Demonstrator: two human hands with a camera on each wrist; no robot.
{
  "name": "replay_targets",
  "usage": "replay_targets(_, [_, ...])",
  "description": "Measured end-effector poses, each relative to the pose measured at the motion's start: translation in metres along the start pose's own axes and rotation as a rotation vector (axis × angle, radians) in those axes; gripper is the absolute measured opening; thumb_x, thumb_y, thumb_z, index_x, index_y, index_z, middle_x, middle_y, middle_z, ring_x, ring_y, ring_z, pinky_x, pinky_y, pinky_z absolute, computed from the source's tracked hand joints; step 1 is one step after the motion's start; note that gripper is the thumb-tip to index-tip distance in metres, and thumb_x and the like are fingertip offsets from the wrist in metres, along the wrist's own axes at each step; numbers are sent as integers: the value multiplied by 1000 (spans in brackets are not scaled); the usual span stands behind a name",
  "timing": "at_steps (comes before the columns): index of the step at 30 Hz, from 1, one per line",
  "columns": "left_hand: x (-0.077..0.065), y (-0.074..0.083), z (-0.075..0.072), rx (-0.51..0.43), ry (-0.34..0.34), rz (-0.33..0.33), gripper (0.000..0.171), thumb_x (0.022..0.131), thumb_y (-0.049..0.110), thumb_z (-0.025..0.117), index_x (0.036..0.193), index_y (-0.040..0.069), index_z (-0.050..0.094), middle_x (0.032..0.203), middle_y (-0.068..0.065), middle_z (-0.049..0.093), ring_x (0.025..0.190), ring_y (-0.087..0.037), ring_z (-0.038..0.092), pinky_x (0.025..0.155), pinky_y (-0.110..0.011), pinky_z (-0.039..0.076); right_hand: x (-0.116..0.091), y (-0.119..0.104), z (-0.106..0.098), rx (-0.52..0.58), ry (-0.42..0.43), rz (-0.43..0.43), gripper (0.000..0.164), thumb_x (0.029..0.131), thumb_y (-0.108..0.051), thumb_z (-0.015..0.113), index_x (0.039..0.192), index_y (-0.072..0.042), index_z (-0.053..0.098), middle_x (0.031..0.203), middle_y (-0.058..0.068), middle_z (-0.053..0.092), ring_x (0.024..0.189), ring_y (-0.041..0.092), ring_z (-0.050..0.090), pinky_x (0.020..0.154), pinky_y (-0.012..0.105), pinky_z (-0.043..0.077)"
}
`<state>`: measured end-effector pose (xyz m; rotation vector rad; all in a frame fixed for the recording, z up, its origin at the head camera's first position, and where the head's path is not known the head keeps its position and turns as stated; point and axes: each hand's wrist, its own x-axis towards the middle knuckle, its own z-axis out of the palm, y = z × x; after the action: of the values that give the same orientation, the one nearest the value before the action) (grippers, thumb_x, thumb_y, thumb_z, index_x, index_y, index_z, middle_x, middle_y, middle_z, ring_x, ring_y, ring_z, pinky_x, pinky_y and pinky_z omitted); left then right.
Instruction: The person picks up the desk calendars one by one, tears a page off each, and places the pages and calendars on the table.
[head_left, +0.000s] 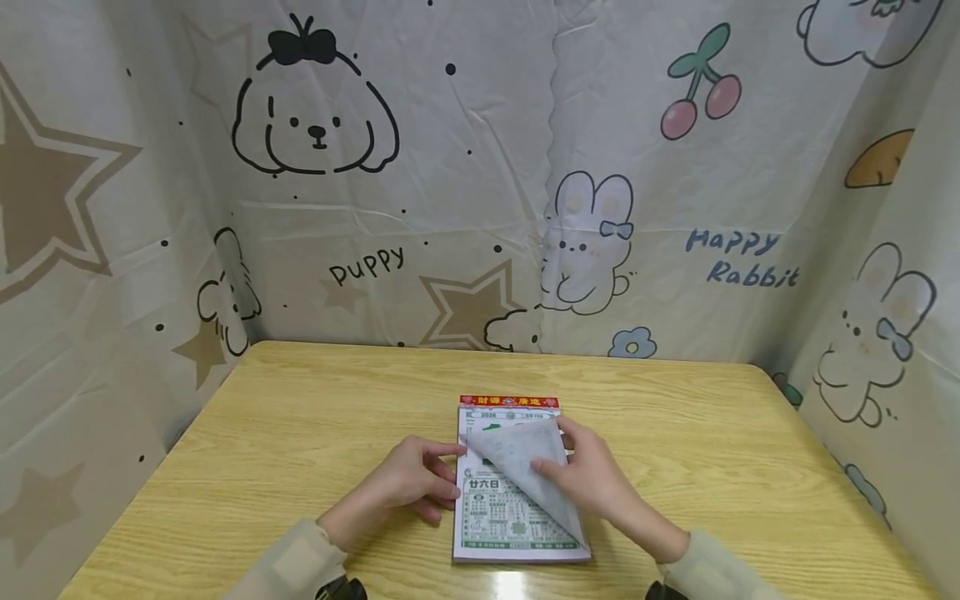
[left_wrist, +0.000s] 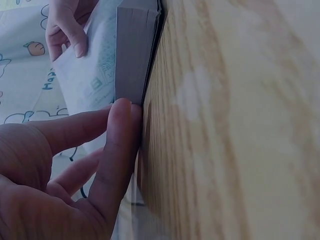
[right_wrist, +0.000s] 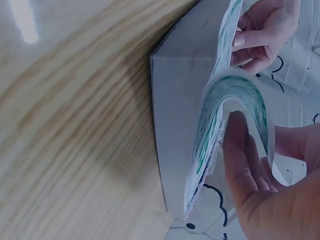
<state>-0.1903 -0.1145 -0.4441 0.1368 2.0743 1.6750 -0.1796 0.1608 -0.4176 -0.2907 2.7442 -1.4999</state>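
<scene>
A thick tear-off calendar point(head_left: 495, 517) with green print and a red header strip point(head_left: 510, 402) lies on the table. Its top page point(head_left: 517, 446) is folded back diagonally from the lower right, showing its pale back and the printed page beneath. My right hand point(head_left: 596, 475) pinches this page between thumb and fingers; in the right wrist view the page point(right_wrist: 240, 87) bends in a loop over the fingers. My left hand point(head_left: 420, 479) is at the calendar's left side, its extended fingertips against the edge of the page block point(left_wrist: 134, 55).
The wooden table point(head_left: 315, 417) extends around the calendar on both sides. A pale cloth curtain point(head_left: 465, 192) with cartoon prints hangs behind the table and along its left and right sides.
</scene>
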Motion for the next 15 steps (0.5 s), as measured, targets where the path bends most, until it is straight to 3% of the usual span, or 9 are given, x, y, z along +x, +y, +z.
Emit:
replay_targets(9, [1, 0, -1, 20, -2, -3, 67, 84, -12, 82, 146, -2, 61, 96, -16, 66, 74, -26, 76, 55, -38, 66, 6, 4, -3, 96, 10, 44, 64, 75, 13, 87, 132, -5, 64, 112, 13, 73, 90, 24, 73, 71, 38, 65])
replay_targets(15, [1, 0, -1, 22, -7, -4, 67, 84, -11, 82, 146, -2, 60, 96, -16, 66, 74, -26, 76, 56, -38, 66, 8, 10, -4, 116, 17, 43, 41, 88, 9, 79, 124, -5, 67, 106, 12, 74, 76, 19, 68, 64, 29, 59])
